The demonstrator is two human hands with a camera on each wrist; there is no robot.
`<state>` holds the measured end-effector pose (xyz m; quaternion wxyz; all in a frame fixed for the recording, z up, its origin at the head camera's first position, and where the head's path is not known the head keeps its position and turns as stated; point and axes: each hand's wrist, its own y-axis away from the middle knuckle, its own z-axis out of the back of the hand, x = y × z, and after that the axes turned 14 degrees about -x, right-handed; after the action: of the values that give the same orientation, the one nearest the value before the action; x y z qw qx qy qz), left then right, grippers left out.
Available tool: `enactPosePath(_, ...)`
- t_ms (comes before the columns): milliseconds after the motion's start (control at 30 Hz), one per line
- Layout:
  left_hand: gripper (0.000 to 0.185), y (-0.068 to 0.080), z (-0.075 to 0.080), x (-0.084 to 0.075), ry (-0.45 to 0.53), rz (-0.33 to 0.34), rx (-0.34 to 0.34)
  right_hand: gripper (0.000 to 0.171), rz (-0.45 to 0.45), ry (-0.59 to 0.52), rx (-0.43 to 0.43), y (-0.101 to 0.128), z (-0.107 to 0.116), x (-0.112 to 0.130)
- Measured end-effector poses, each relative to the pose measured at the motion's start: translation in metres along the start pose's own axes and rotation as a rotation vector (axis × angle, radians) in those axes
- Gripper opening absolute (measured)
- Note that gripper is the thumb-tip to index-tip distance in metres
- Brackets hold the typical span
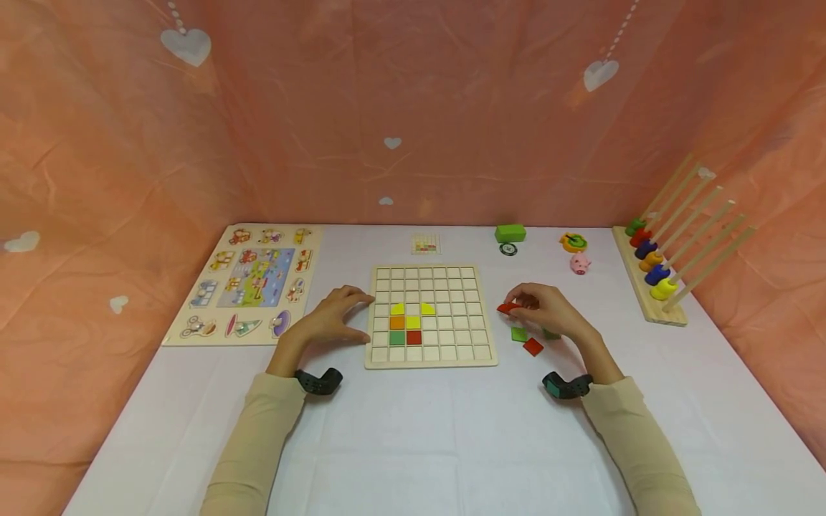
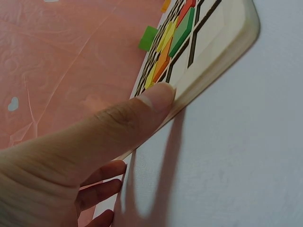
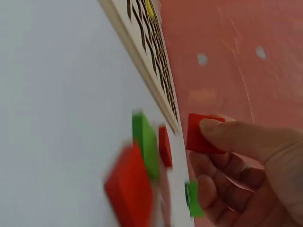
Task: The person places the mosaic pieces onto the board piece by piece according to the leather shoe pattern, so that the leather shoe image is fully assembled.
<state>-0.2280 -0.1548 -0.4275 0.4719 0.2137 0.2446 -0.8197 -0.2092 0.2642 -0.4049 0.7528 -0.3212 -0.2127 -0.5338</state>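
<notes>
A wooden grid board (image 1: 431, 363) lies in front of me. Two yellow corner-cut tiles, an orange, a yellow, a green (image 1: 396, 337) and a red tile sit in its cells. At the board's left edge is my left hand (image 1: 331, 313), thumb and fingers spread; its thumb touches the rim in the left wrist view. My right hand (image 1: 547, 308) pinches a red square tile (image 3: 194, 135) between thumb and fingers, just right of the board. Below that hand lie loose tiles: a green one (image 1: 519, 334), a red one (image 1: 533, 347) and another green one partly hidden by the hand.
A small pattern card (image 1: 426, 244) lies behind the board. Left stands a picture puzzle (image 1: 213, 283). Farther back are a green block (image 1: 510, 233), a round black-and-white disc (image 1: 508, 249), a yellow-green toy (image 1: 573, 242) and a pig figure (image 1: 579, 264). A peg rack (image 1: 652, 290) with colored beads is right.
</notes>
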Motion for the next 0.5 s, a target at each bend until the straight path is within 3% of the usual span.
enactPosePath(500,0.074,0.0,0.0,0.001,0.005,0.005,0.0,0.018,0.188,-0.169,0.153,-0.023,-0.073,0.045)
